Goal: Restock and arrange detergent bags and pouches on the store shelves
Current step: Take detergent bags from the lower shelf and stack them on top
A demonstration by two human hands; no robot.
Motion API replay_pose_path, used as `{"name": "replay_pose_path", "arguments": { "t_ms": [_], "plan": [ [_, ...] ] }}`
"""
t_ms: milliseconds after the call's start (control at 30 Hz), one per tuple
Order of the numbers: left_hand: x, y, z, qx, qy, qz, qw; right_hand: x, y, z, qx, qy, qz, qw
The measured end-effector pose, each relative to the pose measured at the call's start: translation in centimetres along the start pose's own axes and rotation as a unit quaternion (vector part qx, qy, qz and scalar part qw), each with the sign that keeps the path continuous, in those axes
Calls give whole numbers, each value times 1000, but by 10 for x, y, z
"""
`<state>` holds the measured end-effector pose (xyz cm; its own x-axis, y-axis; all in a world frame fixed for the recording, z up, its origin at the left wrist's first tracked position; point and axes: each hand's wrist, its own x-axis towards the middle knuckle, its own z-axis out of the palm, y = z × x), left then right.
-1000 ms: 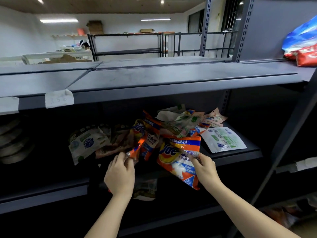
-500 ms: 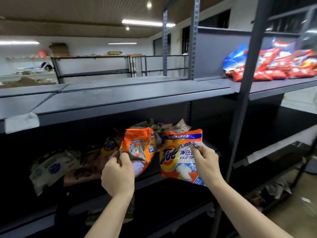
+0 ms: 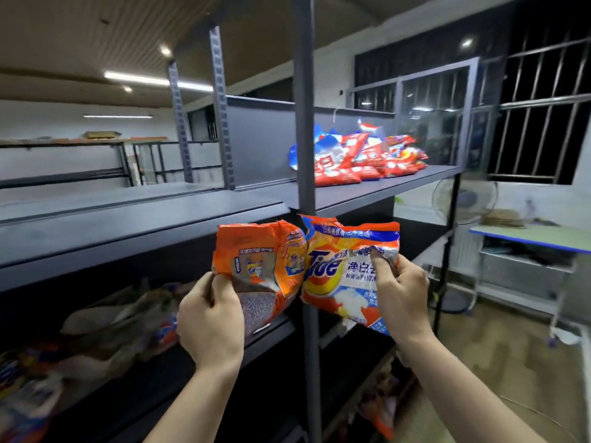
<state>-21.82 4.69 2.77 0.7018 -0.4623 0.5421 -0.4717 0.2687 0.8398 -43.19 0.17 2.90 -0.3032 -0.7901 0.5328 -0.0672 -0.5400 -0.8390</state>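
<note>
My left hand point(image 3: 209, 318) grips an orange detergent bag point(image 3: 259, 260) by its lower edge, its back side facing me. My right hand point(image 3: 401, 295) grips an orange Tide bag point(image 3: 339, 266), thumb pressed into its front. Both bags are held upright side by side in the air, in front of a grey shelf upright point(image 3: 305, 129). A pile of red and blue detergent bags point(image 3: 361, 158) lies on the upper shelf point(image 3: 377, 190) to the right. More pouches point(image 3: 105, 324) lie blurred on the dark middle shelf at the lower left.
The grey top shelf board point(image 3: 128, 219) stretches left. A few bags point(image 3: 380, 410) sit low on the bottom shelf. At the right stand a fan point(image 3: 463, 199), a blue-edged table point(image 3: 531, 235) and barred windows point(image 3: 543, 107).
Both hands have lifted their bags off the middle shelf and carried them up and to the right. My view has swung right, so the red and blue pile is now near.
</note>
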Motion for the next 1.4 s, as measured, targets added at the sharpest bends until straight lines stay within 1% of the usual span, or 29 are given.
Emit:
{"name": "replay_pose_path", "arguments": {
  "t_ms": [100, 267, 467, 633, 733, 833, 933, 1067, 1200, 1300, 1400],
  "plan": [
    [-13, 16, 60, -30, -3, -2, 1000, 46, 17, -40, -13, 13, -11, 1000],
    [-34, 46, 162, -58, 9, -24, 998, 122, 43, -104, -6, 21, -3, 1000],
    [-54, 85, 273, -123, 42, -70, 989, 206, 74, -184, -22, 54, 7, 998],
    [-55, 113, 356, -159, 33, -80, 984, 270, 94, -233, -45, 106, -6, 993],
    [-48, 128, 402, -164, 43, -68, 983, 305, 110, -254, -57, 140, -26, 988],
    [-41, 140, 445, -194, 45, -48, 979, 340, 129, -269, -67, 162, -37, 984],
    [-32, 147, 491, -217, 61, -43, 973, 379, 150, -280, -65, 165, -56, 983],
    [-20, 152, 558, -220, 70, -42, 972, 439, 181, -289, -64, 158, -56, 984],
    [0, 162, 632, -221, 70, -56, 971, 512, 209, -296, -94, 168, -64, 979],
    [13, 167, 684, -230, 77, -35, 969, 561, 233, -304, -99, 168, -56, 979],
    [21, 170, 727, -233, 87, -11, 969, 605, 256, -316, -113, 192, -59, 973]
  ]
}}
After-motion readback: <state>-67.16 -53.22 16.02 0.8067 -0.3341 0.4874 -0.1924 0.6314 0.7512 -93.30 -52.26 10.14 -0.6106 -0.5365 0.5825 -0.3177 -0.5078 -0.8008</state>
